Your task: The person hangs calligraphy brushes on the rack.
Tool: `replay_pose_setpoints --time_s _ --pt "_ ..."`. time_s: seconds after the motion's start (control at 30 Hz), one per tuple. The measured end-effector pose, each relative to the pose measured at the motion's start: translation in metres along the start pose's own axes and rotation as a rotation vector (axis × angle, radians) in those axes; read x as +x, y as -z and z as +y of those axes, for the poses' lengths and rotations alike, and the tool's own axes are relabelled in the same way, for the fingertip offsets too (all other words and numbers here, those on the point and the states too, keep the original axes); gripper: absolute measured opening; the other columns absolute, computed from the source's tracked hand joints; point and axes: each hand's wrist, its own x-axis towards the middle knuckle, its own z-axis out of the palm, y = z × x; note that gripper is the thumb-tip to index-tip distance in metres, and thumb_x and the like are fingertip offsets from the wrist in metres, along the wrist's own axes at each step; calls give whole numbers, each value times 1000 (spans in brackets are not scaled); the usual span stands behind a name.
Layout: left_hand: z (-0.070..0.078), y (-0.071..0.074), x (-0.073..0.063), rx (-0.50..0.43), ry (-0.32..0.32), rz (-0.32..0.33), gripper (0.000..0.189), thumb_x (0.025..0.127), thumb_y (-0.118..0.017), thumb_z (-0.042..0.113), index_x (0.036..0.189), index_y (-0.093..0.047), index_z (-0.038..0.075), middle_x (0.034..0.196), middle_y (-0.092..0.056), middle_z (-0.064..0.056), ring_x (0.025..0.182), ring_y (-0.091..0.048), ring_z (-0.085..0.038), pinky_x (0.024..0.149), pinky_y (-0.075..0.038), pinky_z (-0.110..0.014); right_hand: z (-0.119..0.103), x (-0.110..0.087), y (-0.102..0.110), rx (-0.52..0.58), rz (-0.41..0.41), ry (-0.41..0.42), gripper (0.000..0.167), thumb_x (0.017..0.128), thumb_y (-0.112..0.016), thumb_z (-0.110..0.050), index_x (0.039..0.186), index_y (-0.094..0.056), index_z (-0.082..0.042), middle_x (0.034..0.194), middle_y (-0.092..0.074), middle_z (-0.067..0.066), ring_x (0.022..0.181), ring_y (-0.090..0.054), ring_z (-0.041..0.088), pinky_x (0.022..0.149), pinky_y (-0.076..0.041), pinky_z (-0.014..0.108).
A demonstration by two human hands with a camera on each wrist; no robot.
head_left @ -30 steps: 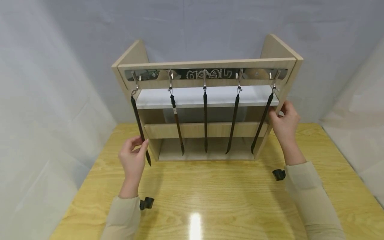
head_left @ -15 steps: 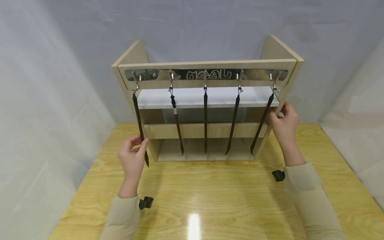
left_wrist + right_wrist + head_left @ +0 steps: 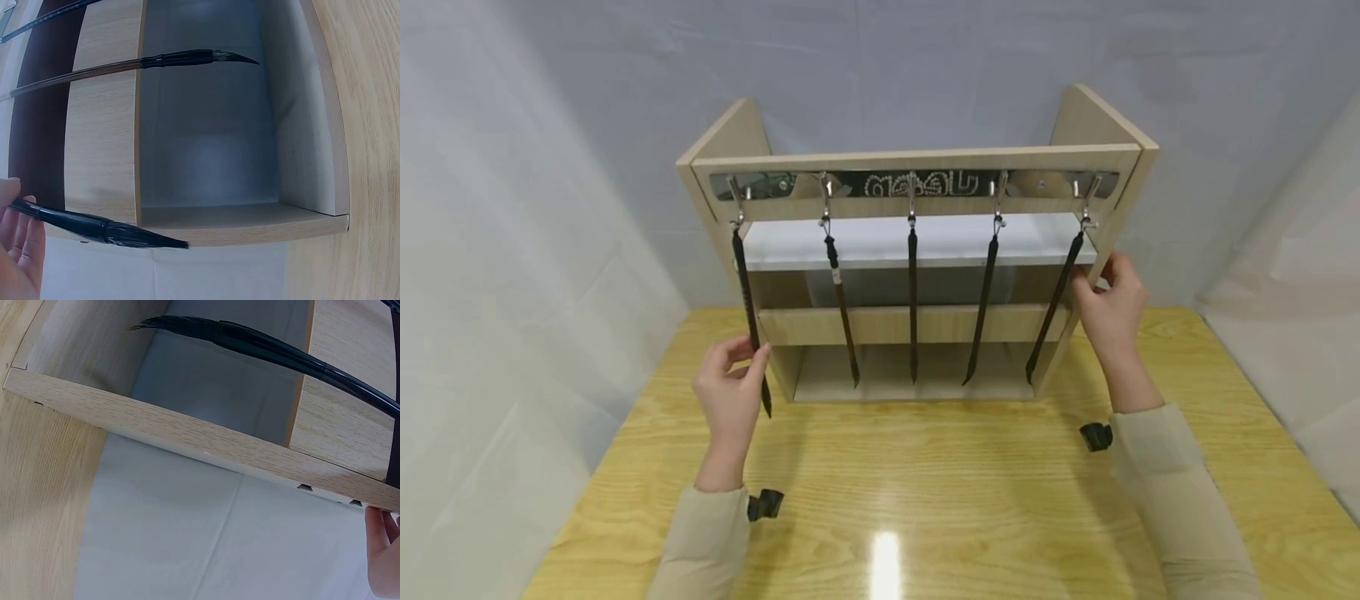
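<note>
A light wooden desk shelf (image 3: 917,325) bears a hook strip (image 3: 917,184), from whose hooks several calligraphy brushes hang tip down. My left hand (image 3: 730,387) pinches the lower part of the leftmost brush (image 3: 745,283) between thumb and fingers; its dark bristle tip (image 3: 147,236) points past the shelf's side in the left wrist view. The top of that brush is up at its hook. On the far side, my right hand (image 3: 1112,304) grips the shelf's right side panel (image 3: 206,447), thumb inside and fingers outside. The rightmost brush (image 3: 1056,308) hangs right beside that thumb.
The shelf stands on a yellow wood-grain table (image 3: 850,483). A pale sheet (image 3: 917,67) rises behind it, and white sheets (image 3: 497,292) hang at both sides. Small black wrist cameras (image 3: 765,505) sit at both cuffs.
The leftmost brush hangs steeper, its top slightly higher and nearer its hook, its tip a little to the left. My left hand has shifted slightly left. My right hand keeps its place.
</note>
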Motion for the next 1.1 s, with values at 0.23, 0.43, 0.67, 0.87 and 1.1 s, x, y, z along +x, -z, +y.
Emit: replay_pose_setpoints --time_s 0.23,0.43,0.67,0.87,1.1 --pt "-3 -2 -1 21 -38 -7 17 71 -68 -3 85 -61 -10 79 -59 -18 71 -55 -13 58 -46 -7 1 1 0 -7 11 22 25 77 -57 -4 99 -57 8 86 -59 7 85 -59 24 64 -45 8" --pt "-4 -4 -2 13 -38 -9 18 71 -69 -2 85 -61 -10 80 -59 -18 71 -56 -15 58 -46 -7 1 1 0 -10 9 21 25 77 -57 -4 99 -57 8 86 -59 8 84 -59 24 62 -45 7" --pt "-8 -7 -4 11 -15 3 18 71 -69 -2 84 -61 -10 79 -59 -18 71 -58 -24 58 -47 -8 1 0 0 -19 -1 9 26 78 -57 -5 101 -57 7 88 -59 13 84 -59 24 64 -46 9" --pt "-12 -10 -3 0 45 -14 18 74 -67 0 86 -60 -10 82 -59 -13 78 -58 -27 61 -49 -12 -1 0 0 -1 2 4 27 78 -57 -4 102 -57 7 87 -59 10 84 -58 23 64 -46 9" --pt "-14 -16 -1 31 84 -20 18 73 -66 -3 87 -60 -12 83 -59 -16 79 -57 -28 63 -47 -10 -2 0 0 6 -12 -16 27 78 -57 -4 103 -56 7 89 -58 8 87 -58 23 65 -47 11"
